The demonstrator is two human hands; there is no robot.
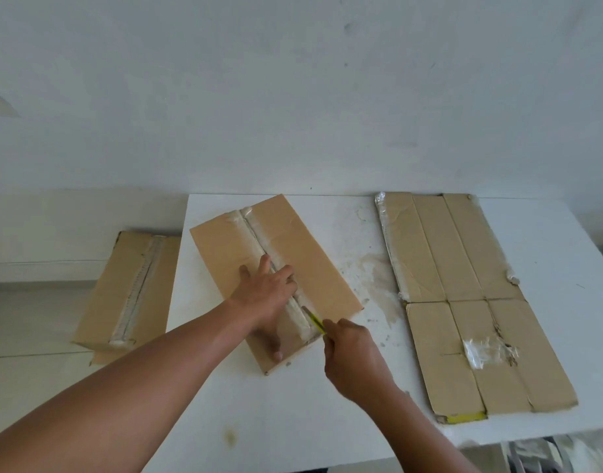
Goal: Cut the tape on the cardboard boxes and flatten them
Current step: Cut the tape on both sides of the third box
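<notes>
In the head view, the left hand (263,295) presses flat, fingers spread, on the taped brown cardboard box (293,247) at the middle of the white table (293,421). The right hand (351,355) grips a yellow utility knife (315,322) at the near end of the clear tape seam (257,238). One flattened brown cardboard box (463,268) lies at the table's right and a second taped brown box (102,295) waits beyond its left edge, so most work seems left.

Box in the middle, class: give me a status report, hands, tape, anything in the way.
Left hand flat on box. Right hand grips knife, blade at near end of tape. In the way: left hand lies across the tape ahead.
</notes>
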